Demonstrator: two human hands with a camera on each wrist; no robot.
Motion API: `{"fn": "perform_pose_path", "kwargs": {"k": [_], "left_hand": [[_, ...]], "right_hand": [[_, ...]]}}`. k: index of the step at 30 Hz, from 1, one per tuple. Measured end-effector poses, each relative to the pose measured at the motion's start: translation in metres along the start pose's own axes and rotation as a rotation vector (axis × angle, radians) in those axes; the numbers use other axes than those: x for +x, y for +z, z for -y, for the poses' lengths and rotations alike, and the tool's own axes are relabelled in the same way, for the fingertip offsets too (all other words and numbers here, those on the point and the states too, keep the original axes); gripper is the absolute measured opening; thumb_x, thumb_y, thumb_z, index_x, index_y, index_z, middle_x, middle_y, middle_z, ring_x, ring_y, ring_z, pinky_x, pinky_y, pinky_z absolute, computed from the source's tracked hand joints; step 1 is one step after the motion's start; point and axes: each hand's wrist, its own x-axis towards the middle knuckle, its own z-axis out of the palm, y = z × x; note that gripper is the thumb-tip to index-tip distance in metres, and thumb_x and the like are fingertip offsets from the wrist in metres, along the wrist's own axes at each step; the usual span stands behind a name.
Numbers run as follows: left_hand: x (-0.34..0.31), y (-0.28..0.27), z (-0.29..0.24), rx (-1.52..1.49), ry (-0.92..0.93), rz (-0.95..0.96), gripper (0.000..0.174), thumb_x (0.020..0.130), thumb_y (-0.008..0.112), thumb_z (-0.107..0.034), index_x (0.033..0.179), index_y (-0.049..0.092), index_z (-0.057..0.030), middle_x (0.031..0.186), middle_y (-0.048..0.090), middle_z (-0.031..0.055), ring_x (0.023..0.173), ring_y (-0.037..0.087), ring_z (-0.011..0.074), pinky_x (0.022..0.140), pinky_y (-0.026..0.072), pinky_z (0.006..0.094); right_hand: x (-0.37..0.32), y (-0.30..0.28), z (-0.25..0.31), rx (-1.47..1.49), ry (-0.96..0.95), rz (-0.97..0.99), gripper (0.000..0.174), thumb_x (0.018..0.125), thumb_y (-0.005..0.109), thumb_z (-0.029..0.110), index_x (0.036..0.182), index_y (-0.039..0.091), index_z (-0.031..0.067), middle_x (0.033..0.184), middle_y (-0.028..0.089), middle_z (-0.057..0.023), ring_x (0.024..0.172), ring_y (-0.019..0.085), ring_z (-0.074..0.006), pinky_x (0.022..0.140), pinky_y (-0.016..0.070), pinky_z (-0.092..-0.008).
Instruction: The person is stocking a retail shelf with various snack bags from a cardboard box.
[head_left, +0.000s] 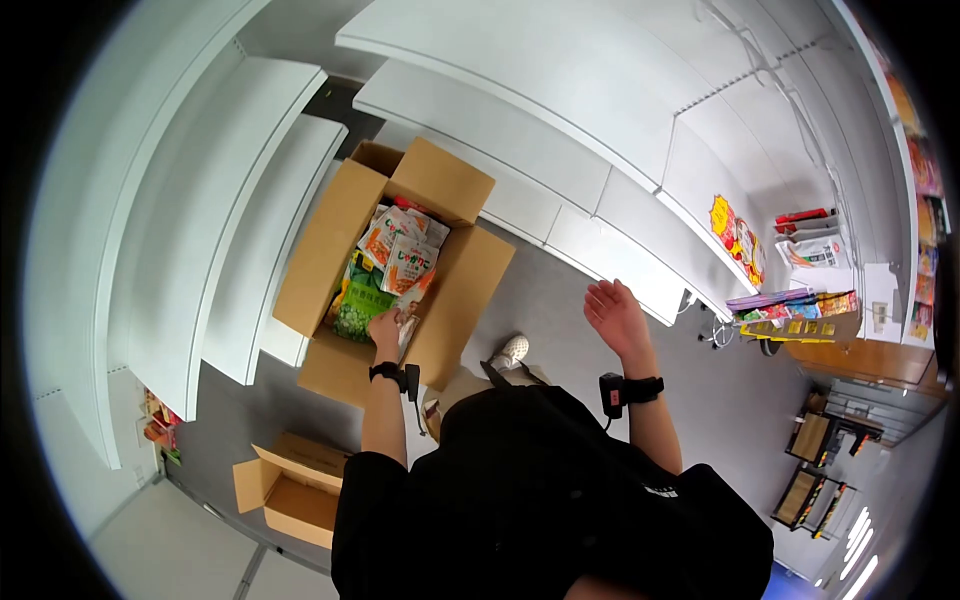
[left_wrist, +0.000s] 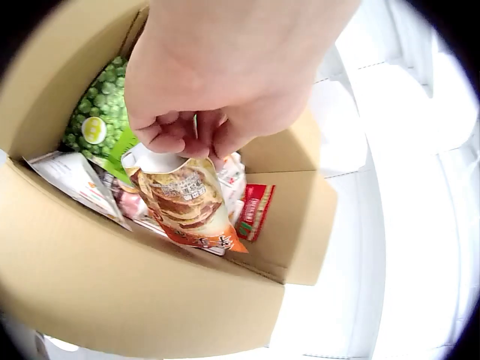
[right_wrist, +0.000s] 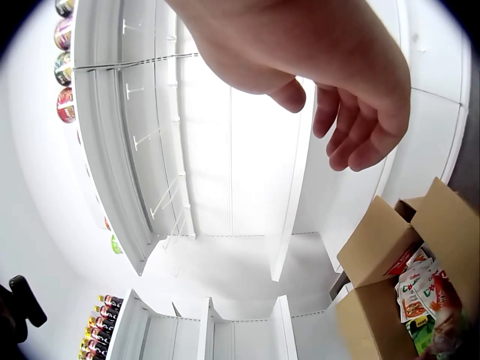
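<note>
My left hand (head_left: 385, 326) reaches into an open cardboard box (head_left: 318, 250). In the left wrist view its thumb and fingers pinch the top edge of a snack bag (left_wrist: 187, 202) with a brown food picture and an orange bottom. Beside that bag lies a green bag with round green vegetables on it (left_wrist: 101, 109). White packets with red and green print (head_left: 408, 264) fill the far part of the box, and a red packet (left_wrist: 255, 210) leans at its wall. My right hand (head_left: 617, 318) hangs over the floor in front of the shelves, fingers relaxed, holding nothing.
White shelves (head_left: 480, 110) run along the far side and more shelves (head_left: 240, 200) stand at the left. A smaller open box (head_left: 300, 500) sits on the floor at the lower left. Packaged goods (head_left: 800, 305) stand on a rack at the right. A shoe (head_left: 511, 351) shows beside the box.
</note>
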Motion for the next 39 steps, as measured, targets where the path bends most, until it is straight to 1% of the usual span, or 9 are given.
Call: {"fn": "perform_pose_path", "kwargs": {"k": [3, 6, 8, 12, 19, 27, 31, 34, 39], "left_hand": [[-0.029, 0.016, -0.035, -0.343, 0.041, 0.128, 0.016, 0.078, 0.065, -0.013, 0.072, 0.065, 0.0015, 0.06, 0.054, 0.0017, 0.049, 0.045, 0.0107, 0.045, 0.033, 0.0264], [-0.088, 0.055, -0.1, -0.536, -0.032, 0.494, 0.011, 0.083, 0.06, -0.009, 0.087, 0.061, 0.0014, 0.071, 0.056, 0.0031, 0.062, 0.05, 0.0103, 0.053, 0.0374, 0.0224], [-0.127, 0.091, -0.133, -0.529, -0.053, 0.585, 0.011, 0.084, 0.058, -0.009, 0.087, 0.06, 0.0007, 0.073, 0.056, 0.0034, 0.065, 0.05, 0.0116, 0.056, 0.0402, 0.0247], [-0.205, 0.18, -0.175, -0.471, -0.1, 0.818, 0.01, 0.084, 0.057, -0.01, 0.086, 0.059, -0.0007, 0.075, 0.055, 0.002, 0.065, 0.047, 0.0112, 0.059, 0.0388, 0.0253], [-0.307, 0.303, -0.191, -0.319, -0.211, 1.186, 0.012, 0.085, 0.055, -0.009, 0.086, 0.059, 0.0016, 0.076, 0.053, 0.0033, 0.069, 0.046, 0.0125, 0.062, 0.0382, 0.0265], [-0.343, 0.384, -0.191, -0.16, -0.354, 1.279, 0.009, 0.086, 0.055, -0.01, 0.087, 0.057, -0.0011, 0.079, 0.052, 0.0029, 0.069, 0.044, 0.0136, 0.066, 0.0393, 0.0291], [-0.343, 0.415, -0.189, -0.15, -0.427, 1.318, 0.014, 0.086, 0.054, -0.008, 0.088, 0.057, 0.0053, 0.081, 0.054, 0.007, 0.07, 0.046, 0.0157, 0.065, 0.0395, 0.0289], [-0.338, 0.438, -0.196, -0.061, -0.405, 1.39, 0.016, 0.087, 0.053, -0.01, 0.091, 0.057, 0.0053, 0.083, 0.055, 0.0081, 0.072, 0.047, 0.0157, 0.066, 0.0404, 0.0295], [-0.343, 0.496, -0.223, 0.12, -0.315, 1.503, 0.014, 0.089, 0.053, -0.013, 0.094, 0.055, -0.0003, 0.085, 0.055, 0.0063, 0.074, 0.048, 0.0159, 0.07, 0.0413, 0.0304]], "right_hand": [[0.009, -0.019, 0.012, 0.058, 0.0, 0.11, 0.023, 0.091, 0.052, 0.026, 0.097, 0.059, 0.0049, 0.098, 0.062, -0.01, 0.093, 0.058, -0.0242, 0.087, 0.0461, -0.0381], [0.016, -0.035, 0.024, 0.054, -0.049, 0.228, 0.022, 0.092, 0.051, 0.026, 0.096, 0.059, 0.0057, 0.096, 0.063, -0.0094, 0.093, 0.059, -0.0231, 0.083, 0.0467, -0.0382], [0.022, -0.049, 0.033, 0.066, -0.067, 0.239, 0.021, 0.09, 0.054, 0.027, 0.095, 0.06, 0.0076, 0.095, 0.064, -0.0075, 0.092, 0.059, -0.0221, 0.081, 0.0467, -0.0388], [-0.014, -0.056, 0.077, -0.14, -0.168, 0.158, 0.037, 0.087, 0.059, 0.031, 0.115, 0.053, 0.0065, 0.112, 0.057, -0.0054, 0.103, 0.052, -0.0188, 0.087, 0.0428, -0.0372], [-0.06, -0.118, 0.146, -0.216, -0.295, 0.18, 0.049, 0.088, 0.057, 0.034, 0.127, 0.044, 0.0068, 0.12, 0.051, -0.0035, 0.116, 0.043, -0.0167, 0.097, 0.034, -0.0394], [-0.074, -0.168, 0.185, -0.144, -0.477, 0.193, 0.048, 0.09, 0.055, 0.03, 0.132, 0.039, 0.0134, 0.127, 0.047, -0.0035, 0.119, 0.041, -0.0179, 0.097, 0.0344, -0.0426], [-0.077, -0.165, 0.206, -0.054, -0.514, 0.207, 0.057, 0.089, 0.057, 0.026, 0.138, 0.029, 0.0172, 0.129, 0.046, -0.0056, 0.121, 0.042, -0.0206, 0.095, 0.0383, -0.0453], [-0.065, -0.162, 0.224, -0.068, -0.539, 0.182, 0.06, 0.089, 0.058, 0.02, 0.139, 0.025, 0.0183, 0.128, 0.046, -0.0084, 0.118, 0.045, -0.0214, 0.093, 0.0419, -0.0442], [-0.043, -0.166, 0.268, -0.067, -0.698, 0.136, 0.053, 0.088, 0.058, 0.014, 0.134, 0.031, 0.0093, 0.121, 0.052, -0.0087, 0.109, 0.053, -0.0173, 0.09, 0.0444, -0.0345]]}}
